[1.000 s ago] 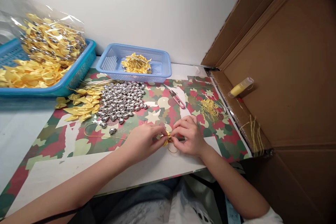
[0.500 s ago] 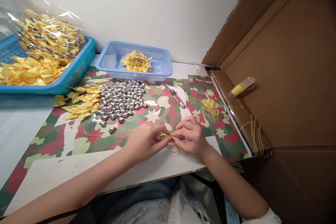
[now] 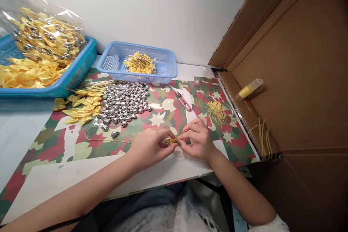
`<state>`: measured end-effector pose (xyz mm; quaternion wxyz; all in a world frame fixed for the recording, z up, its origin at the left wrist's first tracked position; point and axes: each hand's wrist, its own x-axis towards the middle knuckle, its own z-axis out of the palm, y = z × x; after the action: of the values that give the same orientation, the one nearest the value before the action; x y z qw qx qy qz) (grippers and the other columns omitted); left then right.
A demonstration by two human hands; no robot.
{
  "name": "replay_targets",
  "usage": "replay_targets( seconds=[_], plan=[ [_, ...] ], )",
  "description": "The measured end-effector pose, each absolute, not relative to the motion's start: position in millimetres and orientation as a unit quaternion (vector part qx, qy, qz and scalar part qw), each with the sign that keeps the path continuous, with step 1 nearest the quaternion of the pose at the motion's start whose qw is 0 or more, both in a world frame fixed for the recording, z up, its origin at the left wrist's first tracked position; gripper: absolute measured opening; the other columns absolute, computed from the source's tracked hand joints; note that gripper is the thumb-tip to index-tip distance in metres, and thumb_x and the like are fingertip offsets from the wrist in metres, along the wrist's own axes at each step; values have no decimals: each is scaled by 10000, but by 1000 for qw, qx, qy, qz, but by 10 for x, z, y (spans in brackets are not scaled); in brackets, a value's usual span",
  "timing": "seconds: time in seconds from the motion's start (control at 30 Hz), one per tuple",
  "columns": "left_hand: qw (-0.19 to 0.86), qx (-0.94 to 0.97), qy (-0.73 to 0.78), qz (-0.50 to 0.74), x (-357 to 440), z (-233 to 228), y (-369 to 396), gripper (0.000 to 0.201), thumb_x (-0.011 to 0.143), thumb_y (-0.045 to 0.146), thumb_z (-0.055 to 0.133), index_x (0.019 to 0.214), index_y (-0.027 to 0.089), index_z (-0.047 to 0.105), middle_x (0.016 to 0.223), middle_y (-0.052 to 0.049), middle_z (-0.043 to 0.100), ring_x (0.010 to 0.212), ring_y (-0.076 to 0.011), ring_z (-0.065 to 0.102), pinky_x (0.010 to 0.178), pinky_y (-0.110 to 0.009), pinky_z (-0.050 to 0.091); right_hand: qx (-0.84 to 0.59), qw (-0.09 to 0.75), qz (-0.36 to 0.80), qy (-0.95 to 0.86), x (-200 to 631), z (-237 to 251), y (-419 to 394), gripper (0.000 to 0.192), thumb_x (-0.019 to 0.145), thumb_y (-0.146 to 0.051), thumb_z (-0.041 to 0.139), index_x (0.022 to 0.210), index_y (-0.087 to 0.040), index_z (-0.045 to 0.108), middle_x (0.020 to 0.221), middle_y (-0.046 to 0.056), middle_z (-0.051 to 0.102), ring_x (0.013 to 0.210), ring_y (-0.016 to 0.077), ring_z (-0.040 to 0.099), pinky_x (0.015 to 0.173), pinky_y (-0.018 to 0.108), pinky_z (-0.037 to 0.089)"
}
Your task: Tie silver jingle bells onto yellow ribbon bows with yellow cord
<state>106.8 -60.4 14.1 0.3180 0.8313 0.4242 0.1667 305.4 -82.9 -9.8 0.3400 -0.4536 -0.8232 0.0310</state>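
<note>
Right between the two hands, just above a white sheet [image 3: 168,169], is a small yellow bow [image 3: 172,140] with a silver bell [image 3: 167,140] beside it. The left hand [image 3: 152,146] has its thumb and forefinger narrowed about the bow, apparently to keep so small a piece steady. The right hand [image 3: 198,139] pinches its fingertips together at the bow's other side, seemingly on thin cord; exactly which strand cannot be told. A cord loop [image 3: 178,152] hangs below the meeting fingertips, and a length of yellow cord [image 3: 104,140] runs out past the left hand, perhaps left long to give slack. Both wrists sit low, probably for fine control.

Beyond the left hand lie a lone bell [image 3: 115,134], a heap of silver bells [image 3: 125,101] and loose yellow bows [image 3: 85,108], sorted by kind and likely grouped there for an easy reach. Pink-handled snips [image 3: 183,101] rest ahead of the right hand, near a tangle of yellow threads [image 3: 216,112], presumably kept aside from the bells. All this lies on a patterned covering [image 3: 170,105] over the surface.

Farther back, a small blue basket [image 3: 136,77] holds a cluster of bows, while a larger blue basket [image 3: 81,67] carries more bows and a filled clear bag [image 3: 51,34].
</note>
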Motion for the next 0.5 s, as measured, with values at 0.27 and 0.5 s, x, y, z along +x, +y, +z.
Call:
replay_targets(
  seconds=[0.27, 0.5],
  plan=[
    [315, 829, 427, 179, 1103, 87, -602, 206, 847, 316, 553, 801, 214, 726, 552, 9, 628, 515, -125, 515, 507, -218, 312, -436, 393, 42, -809, 3037, -63, -819, 92, 743, -202, 668, 661, -243, 674, 669, -31, 655, 754, 161, 531, 773, 372, 298],
    [314, 830, 426, 175, 1076, 98, -603, 173, 811, 276, 566, 739, 199, 702, 536, 12, 604, 503, -118, 503, 504, -212, 310, -446, 383, 54, -807, 3048, -58, -825, 92, 712, -190, 632, 627, -225, 636, 673, -24, 657, 752, 167, 535, 773, 378, 301]
  ],
)
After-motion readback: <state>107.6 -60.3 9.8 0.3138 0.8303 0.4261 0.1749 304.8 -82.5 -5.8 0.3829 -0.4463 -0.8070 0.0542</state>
